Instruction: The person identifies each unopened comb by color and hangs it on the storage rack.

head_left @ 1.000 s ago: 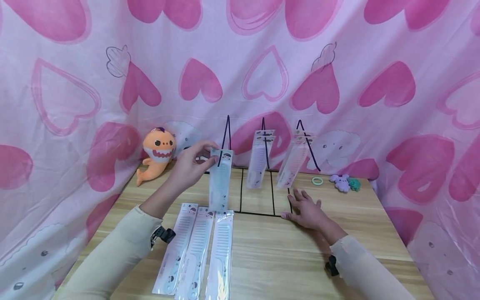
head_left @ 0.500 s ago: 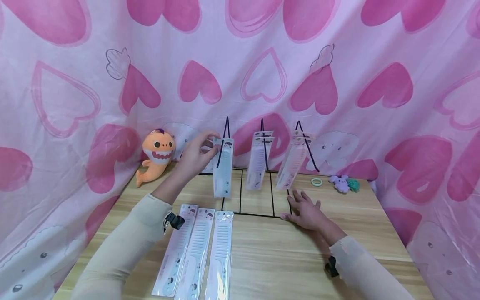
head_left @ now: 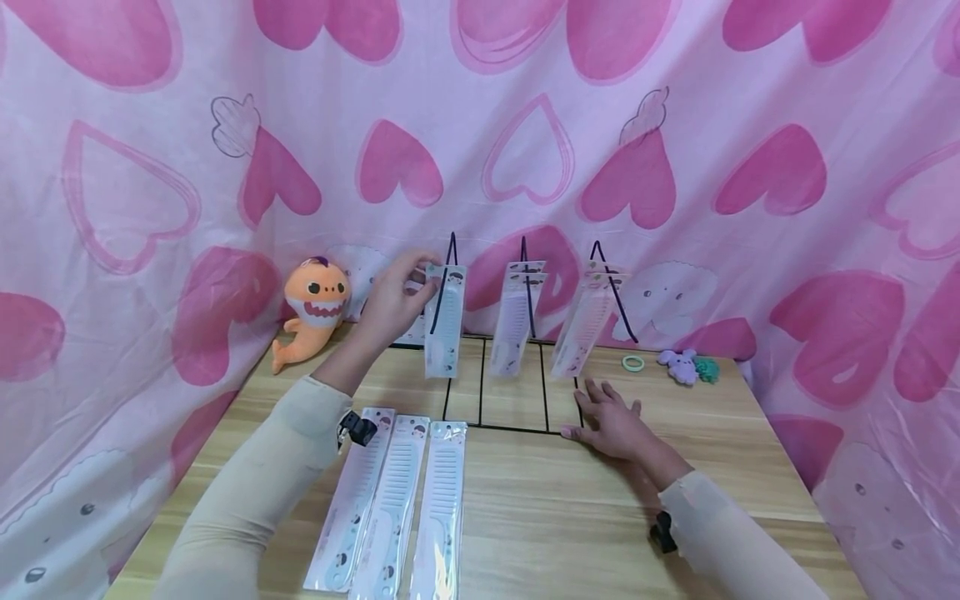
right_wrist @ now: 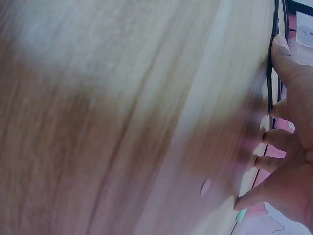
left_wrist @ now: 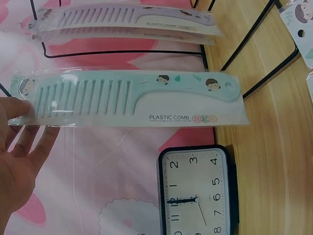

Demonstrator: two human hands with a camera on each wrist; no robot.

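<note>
My left hand (head_left: 395,300) pinches the top end of a packaged pale blue comb (left_wrist: 161,98), which hangs upright at the left hook of a black wire rack (head_left: 513,430). The hook's front arm crosses in front of the packet. Packaged purple combs (head_left: 508,333) hang on the middle hook and packaged pink combs (head_left: 577,333) on the right one. With fingers spread, my right hand (head_left: 615,423) rests at the rack's front right corner, fingertips on the table. Three more packaged combs (head_left: 442,517) lie side by side on the table, front left.
An orange plush shark (head_left: 318,300) sits at the back left. Behind the left hand stands a dark-framed clock (left_wrist: 195,186). A pale green ring (head_left: 633,363), a purple figure (head_left: 681,367) and a green one (head_left: 707,369) lie at the back right. Heart-print curtains enclose the wooden table.
My left hand has raised the blue comb and moved it back along the left hook, away from the combs on the table. The right hand has stayed in place.
</note>
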